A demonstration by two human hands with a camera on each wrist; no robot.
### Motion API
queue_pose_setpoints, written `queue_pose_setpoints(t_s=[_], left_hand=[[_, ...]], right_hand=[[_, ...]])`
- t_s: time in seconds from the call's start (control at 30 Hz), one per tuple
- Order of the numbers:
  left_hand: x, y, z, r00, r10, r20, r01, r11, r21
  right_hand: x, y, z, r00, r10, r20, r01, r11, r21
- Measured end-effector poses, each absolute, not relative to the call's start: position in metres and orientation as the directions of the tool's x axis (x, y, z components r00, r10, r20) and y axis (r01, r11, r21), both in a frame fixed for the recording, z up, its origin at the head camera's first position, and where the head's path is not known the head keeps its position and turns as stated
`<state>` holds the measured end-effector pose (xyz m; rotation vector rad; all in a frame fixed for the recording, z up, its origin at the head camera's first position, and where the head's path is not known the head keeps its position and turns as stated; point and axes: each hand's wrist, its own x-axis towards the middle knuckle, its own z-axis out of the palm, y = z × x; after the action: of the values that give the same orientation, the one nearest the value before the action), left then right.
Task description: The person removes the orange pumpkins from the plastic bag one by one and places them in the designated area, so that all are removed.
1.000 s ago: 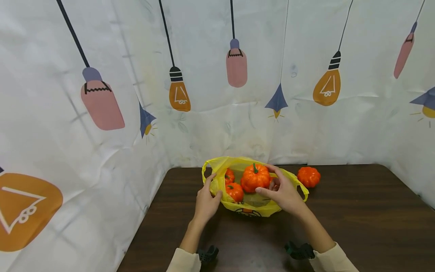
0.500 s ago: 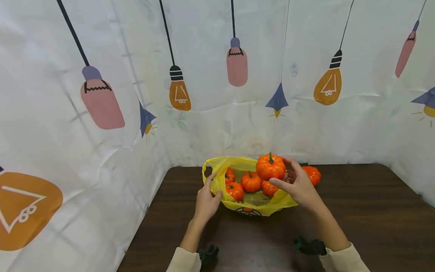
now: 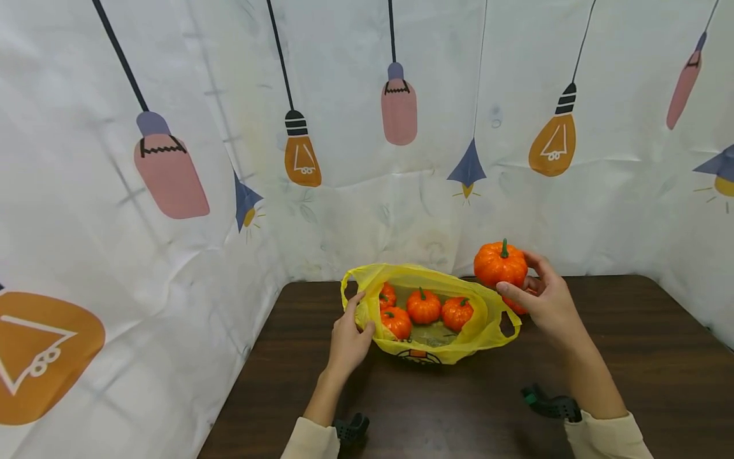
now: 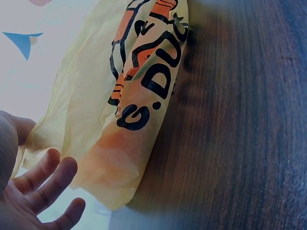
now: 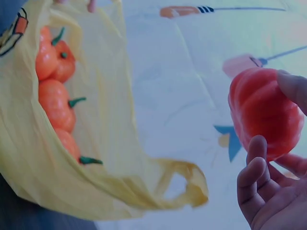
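A yellow plastic bag (image 3: 490,335) with loop handles lies open on the table, with several small orange pumpkins (image 3: 424,307) inside, green stems showing. My left hand (image 3: 350,341) holds the bag's left edge between thumb and forefinger; its other fingers (image 4: 50,189) are loosely bent beside the plastic in the left wrist view. Raised above the bag's right end is another orange pumpkin (image 3: 500,264), stem upward, which my right hand (image 3: 550,299) grips from the right side. The right wrist view shows this pumpkin (image 5: 264,115) between thumb and fingers, apart from the bag.
One more orange pumpkin (image 3: 515,307) sits on the dark wooden table (image 3: 642,357), mostly hidden behind the right hand and the held pumpkin. A white wall sheet (image 3: 355,217) printed with lamps hangs close along the table's back and left sides.
My right hand has lifted the pumpkin out of the bag and carried it up and to the right. This uncovers the pumpkins inside. My left hand has stayed at the bag's left edge.
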<state>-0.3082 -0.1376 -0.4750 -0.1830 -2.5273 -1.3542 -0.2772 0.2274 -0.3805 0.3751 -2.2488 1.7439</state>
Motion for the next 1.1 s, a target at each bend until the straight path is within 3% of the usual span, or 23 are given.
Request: queue_pose_setpoints(t_s=[0.53,1.1], left_hand=[[-0.308,-0.137,-0.476,-0.958,-0.011,0.286,0.231,0.559,0.796],[-0.308,-0.137,-0.475,-0.953,-0.003,0.303,0.254,0.536,0.805]], right_hand=[[-0.282,0.278,-0.391,-0.938,0.071,0.340,-0.335,0.067,-0.940],[-0.289,0.305,-0.410,-0.937,0.144,0.320,-0.288,0.204,-0.936]])
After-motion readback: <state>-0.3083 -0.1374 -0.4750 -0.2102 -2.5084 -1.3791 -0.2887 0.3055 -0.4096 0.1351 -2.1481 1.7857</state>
